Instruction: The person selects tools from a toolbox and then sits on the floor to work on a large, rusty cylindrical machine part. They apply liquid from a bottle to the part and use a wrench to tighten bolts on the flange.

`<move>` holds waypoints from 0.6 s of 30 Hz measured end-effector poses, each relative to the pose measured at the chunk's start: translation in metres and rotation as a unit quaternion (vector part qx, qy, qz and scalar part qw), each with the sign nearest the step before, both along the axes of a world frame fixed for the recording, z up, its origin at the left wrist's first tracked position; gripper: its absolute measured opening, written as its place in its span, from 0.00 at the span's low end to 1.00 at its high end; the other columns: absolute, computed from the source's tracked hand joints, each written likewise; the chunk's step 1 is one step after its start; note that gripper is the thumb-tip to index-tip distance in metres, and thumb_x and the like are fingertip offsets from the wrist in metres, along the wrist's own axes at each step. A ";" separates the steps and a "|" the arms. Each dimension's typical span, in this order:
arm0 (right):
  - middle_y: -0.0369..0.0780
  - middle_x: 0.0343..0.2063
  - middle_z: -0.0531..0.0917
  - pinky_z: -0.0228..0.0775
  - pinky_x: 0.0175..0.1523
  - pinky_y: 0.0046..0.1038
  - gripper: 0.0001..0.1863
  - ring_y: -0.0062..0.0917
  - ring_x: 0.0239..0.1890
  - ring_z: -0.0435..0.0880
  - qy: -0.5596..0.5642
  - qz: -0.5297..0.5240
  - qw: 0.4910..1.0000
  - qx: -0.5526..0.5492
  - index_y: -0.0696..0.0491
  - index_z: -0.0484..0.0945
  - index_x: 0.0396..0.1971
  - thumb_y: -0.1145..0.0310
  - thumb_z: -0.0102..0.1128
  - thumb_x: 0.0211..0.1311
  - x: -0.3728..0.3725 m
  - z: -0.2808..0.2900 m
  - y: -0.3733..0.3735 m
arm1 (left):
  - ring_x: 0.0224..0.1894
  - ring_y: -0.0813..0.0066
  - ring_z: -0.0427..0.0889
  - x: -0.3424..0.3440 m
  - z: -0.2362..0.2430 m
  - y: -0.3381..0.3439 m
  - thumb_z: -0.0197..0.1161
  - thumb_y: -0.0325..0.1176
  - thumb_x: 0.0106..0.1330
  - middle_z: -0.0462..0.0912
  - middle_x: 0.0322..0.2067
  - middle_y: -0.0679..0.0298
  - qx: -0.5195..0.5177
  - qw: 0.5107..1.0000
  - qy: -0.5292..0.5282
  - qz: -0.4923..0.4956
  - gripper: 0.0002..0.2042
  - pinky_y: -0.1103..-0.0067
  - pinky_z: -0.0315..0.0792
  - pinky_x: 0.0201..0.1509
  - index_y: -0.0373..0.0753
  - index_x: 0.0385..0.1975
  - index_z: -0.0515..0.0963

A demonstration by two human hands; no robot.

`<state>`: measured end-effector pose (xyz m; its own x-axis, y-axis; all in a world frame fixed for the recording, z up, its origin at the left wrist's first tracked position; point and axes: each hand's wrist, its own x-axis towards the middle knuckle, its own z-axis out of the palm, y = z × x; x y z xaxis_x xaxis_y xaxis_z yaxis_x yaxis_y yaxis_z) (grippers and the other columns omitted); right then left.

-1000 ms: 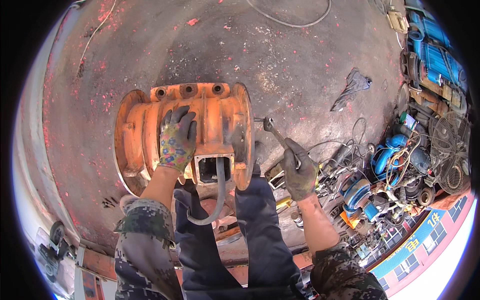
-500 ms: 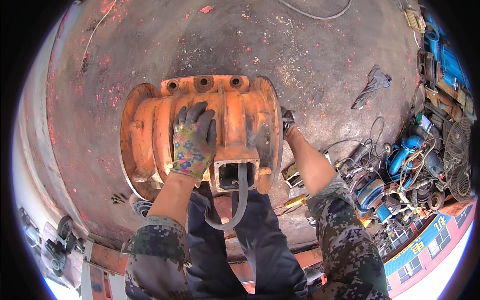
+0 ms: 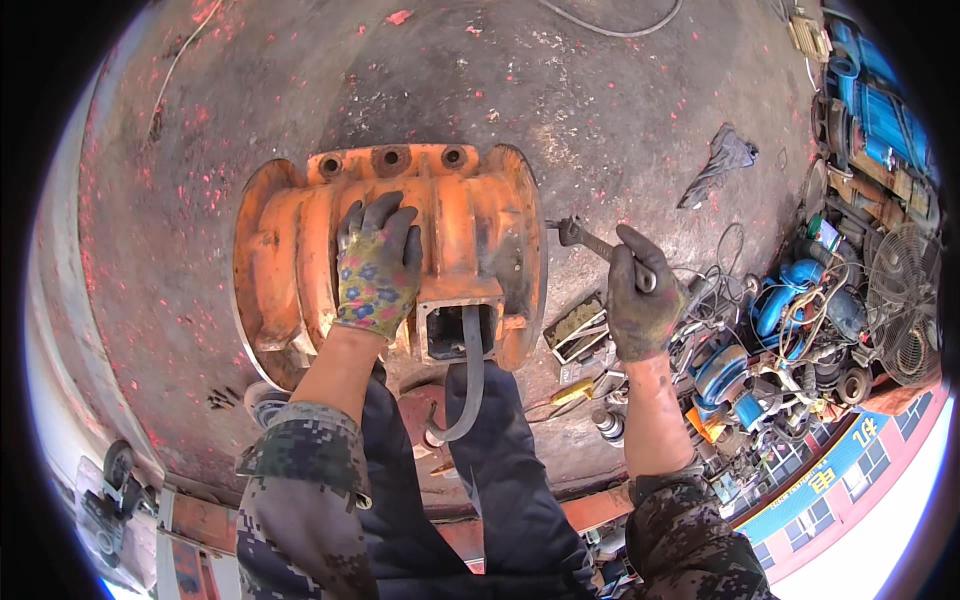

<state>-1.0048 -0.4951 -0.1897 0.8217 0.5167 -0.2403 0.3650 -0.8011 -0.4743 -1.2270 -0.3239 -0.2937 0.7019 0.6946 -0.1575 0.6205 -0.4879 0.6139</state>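
An orange motor housing (image 3: 455,215) with wide flanged ends lies on its side in front of my legs. My left hand (image 3: 380,268), in a flowered glove with dark fingers, rests open on top of it, fingers spread. At the housing's right end, a wrench (image 3: 597,243) has its far head by a short shaft or bolt sticking out; whether it grips that is unclear. My right hand (image 3: 642,300), also gloved, is closed round the wrench's ring end. Out of the square box (image 3: 432,335) on the housing's near side hangs a grey hose (image 3: 475,385).
A metal tray (image 3: 578,328) and a yellow-handled tool (image 3: 572,392) lie on the floor below my right hand. A dark cloth (image 3: 722,165) lies farther off. Motor parts, cables and a wire fan guard (image 3: 903,300) are heaped along the right.
My right hand has moved back from the housing's right end toward me and to the right, bringing the wrench into full sight. My left hand stays on the housing.
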 end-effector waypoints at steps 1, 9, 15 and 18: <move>0.44 0.27 0.87 0.77 0.36 0.25 0.11 0.22 0.27 0.86 -0.017 0.003 0.999 0.031 0.55 0.86 0.46 0.71 0.65 0.67 0.018 -0.009 0.027 | 0.54 0.48 0.78 0.002 -0.002 0.000 0.62 0.29 0.68 0.80 0.52 0.54 0.001 1.000 -0.006 -0.004 0.10 0.58 0.72 0.59 0.38 0.47 0.81; 0.37 0.40 0.87 0.74 0.51 0.27 0.25 0.22 0.42 0.82 0.092 -0.005 0.995 -0.035 0.53 0.80 0.61 0.62 0.69 0.65 0.107 -0.156 0.097 | 0.55 0.47 0.77 -0.002 0.000 0.001 0.63 0.28 0.67 0.80 0.53 0.52 -0.014 1.000 -0.011 0.009 0.11 0.58 0.72 0.60 0.36 0.47 0.81; 0.38 0.36 0.88 0.76 0.53 0.34 0.25 0.29 0.45 0.87 0.143 0.082 0.980 -0.107 0.53 0.82 0.57 0.51 0.64 0.69 0.109 -0.247 0.040 | 0.56 0.47 0.76 -0.004 -0.002 -0.002 0.63 0.29 0.67 0.80 0.54 0.53 -0.005 1.000 -0.003 0.003 0.11 0.57 0.71 0.61 0.37 0.47 0.81; 0.35 0.31 0.87 0.73 0.50 0.35 0.28 0.26 0.40 0.84 0.353 -0.089 0.929 -0.072 0.54 0.86 0.50 0.42 0.59 0.71 0.078 -0.244 0.012 | 0.56 0.48 0.77 -0.005 -0.003 0.000 0.63 0.29 0.67 0.79 0.54 0.53 -0.003 1.000 -0.010 0.003 0.11 0.57 0.71 0.61 0.38 0.48 0.81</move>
